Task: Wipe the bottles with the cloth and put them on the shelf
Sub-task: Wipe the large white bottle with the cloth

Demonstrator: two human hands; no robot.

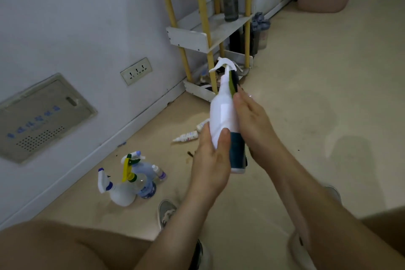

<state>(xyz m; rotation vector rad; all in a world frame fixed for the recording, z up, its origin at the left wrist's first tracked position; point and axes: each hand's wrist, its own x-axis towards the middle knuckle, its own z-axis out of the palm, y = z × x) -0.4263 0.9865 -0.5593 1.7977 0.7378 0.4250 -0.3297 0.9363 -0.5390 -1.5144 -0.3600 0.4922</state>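
At the lower left of the frame, a cluster of spray bottles (127,180) is seen on the floor, well apart from the hands. In the centre, the white spray bottle (221,112) is gripped round its lower body by the left hand (209,160), fingers and thumb curled, with its long axis tilted up-frame so that the nozzle is aimed at the shelf (189,38) just beyond. The cloth (237,149) is pressed flat along the bottle's right side by the right hand (252,120), whose fingers are held nearly straight and grasp nothing.
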